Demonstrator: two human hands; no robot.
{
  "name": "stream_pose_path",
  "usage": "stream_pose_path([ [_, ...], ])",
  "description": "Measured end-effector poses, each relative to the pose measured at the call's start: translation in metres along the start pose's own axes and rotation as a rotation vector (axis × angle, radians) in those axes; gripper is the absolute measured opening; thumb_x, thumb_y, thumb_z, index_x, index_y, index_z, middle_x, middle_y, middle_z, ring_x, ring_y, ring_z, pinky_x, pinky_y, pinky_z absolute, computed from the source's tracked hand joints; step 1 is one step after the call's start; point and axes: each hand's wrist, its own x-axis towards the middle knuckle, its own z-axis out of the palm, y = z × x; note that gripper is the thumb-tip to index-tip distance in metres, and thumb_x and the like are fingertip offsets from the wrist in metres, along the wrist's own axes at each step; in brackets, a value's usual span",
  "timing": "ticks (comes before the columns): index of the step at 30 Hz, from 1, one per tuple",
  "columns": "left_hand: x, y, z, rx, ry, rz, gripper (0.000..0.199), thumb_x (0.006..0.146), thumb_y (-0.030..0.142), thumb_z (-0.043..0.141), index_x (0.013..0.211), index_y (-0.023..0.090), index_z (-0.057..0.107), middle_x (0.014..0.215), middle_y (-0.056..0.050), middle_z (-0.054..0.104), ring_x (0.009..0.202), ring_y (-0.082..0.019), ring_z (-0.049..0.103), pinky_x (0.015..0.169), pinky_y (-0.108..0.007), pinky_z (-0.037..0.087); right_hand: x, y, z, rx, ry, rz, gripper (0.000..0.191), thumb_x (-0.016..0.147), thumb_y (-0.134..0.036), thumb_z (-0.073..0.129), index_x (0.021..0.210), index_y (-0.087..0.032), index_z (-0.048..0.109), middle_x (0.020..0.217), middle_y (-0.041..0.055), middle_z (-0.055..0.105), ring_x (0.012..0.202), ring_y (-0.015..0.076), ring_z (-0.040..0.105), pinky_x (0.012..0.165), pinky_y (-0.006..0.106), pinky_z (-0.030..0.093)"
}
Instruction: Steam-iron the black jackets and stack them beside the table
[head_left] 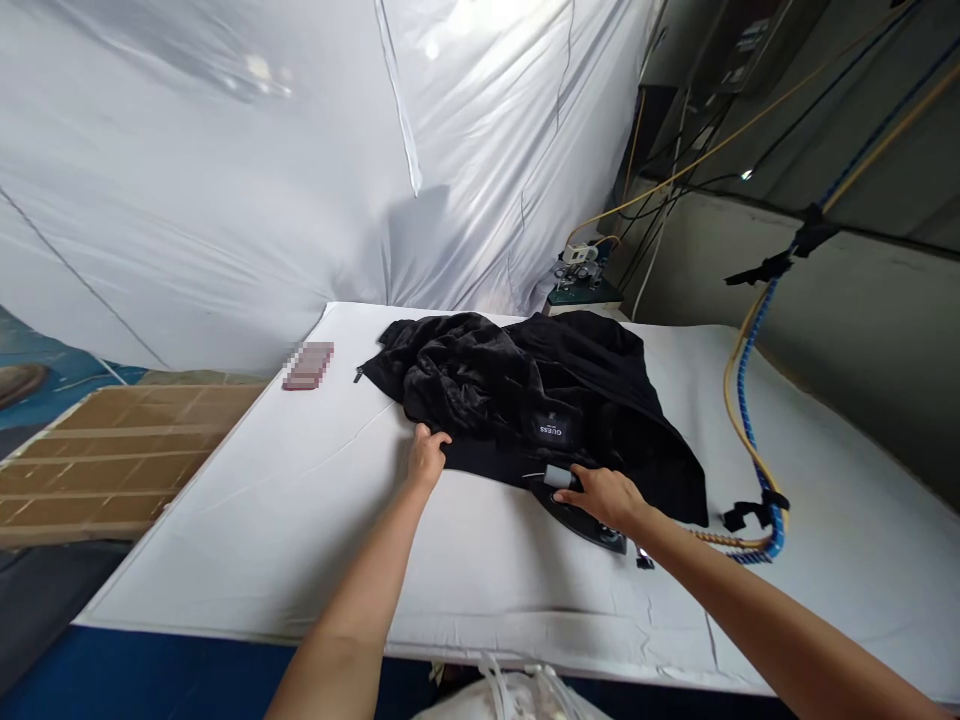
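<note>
A black garment [480,375] with a fuzzy lining and a GUESS label [551,428] lies spread on the white-covered table [360,540]. At its near left edge, my left hand [427,455] pinches the fabric between thumb and fingers. My right hand [606,495] is wrapped round the handle of a dark iron [581,523], which rests at the garment's near edge, partly over the white cover. The iron's sole is hidden beneath it.
Blue and yellow hoses [750,370] hang at the right and run to the iron. A pixelated reddish object [309,366] lies at the table's left edge. White sheeting [300,170] hangs behind. A taped cardboard box [120,450] is at the left.
</note>
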Motion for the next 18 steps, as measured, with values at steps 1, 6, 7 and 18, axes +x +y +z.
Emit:
stream_pose_path([
  [1, -0.001, -0.002, 0.002, 0.006, -0.002, 0.002, 0.041, 0.072, -0.002, 0.044, 0.089, 0.026, 0.068, 0.094, -0.003, 0.042, 0.082, -0.011, 0.051, 0.078, -0.021, 0.041, 0.002, 0.0, 0.0, 0.007, 0.003, 0.012, 0.058, 0.073, -0.068, 0.041, 0.109, -0.025, 0.056, 0.084, 0.007, 0.067, 0.086, 0.0262, 0.062, 0.068, 0.032, 0.042],
  [6, -0.003, -0.009, 0.01, 0.02, 0.028, 0.003, 0.043, 0.073, -0.002, 0.045, 0.097, 0.027, 0.067, 0.095, -0.004, 0.045, 0.086, -0.012, 0.052, 0.081, -0.021, 0.042, 0.018, 0.011, -0.009, 0.041, 0.016, 0.131, 0.061, 0.072, -0.071, 0.037, 0.106, -0.023, 0.057, 0.087, 0.0084, 0.066, 0.084, 0.027, 0.062, 0.065, 0.033, 0.043],
  [7, -0.002, -0.01, 0.011, 0.017, 0.036, -0.001, 0.044, 0.073, -0.002, 0.045, 0.1, 0.027, 0.066, 0.095, -0.004, 0.045, 0.087, -0.012, 0.052, 0.081, -0.021, 0.042, 0.022, 0.015, -0.011, 0.039, 0.017, 0.157, 0.062, 0.072, -0.071, 0.037, 0.106, -0.023, 0.057, 0.087, 0.0086, 0.066, 0.084, 0.0271, 0.062, 0.065, 0.033, 0.043],
  [18, 0.0, -0.01, 0.007, -0.038, 0.046, -0.021, 0.049, 0.072, -0.003, 0.041, 0.104, 0.025, 0.064, 0.095, -0.005, 0.048, 0.087, -0.011, 0.053, 0.087, -0.021, 0.041, 0.035, 0.044, -0.014, 0.104, 0.011, 0.256, 0.072, 0.07, -0.072, 0.04, 0.12, -0.022, 0.051, 0.097, 0.0107, 0.065, 0.094, 0.0279, 0.059, 0.071, 0.034, 0.043],
])
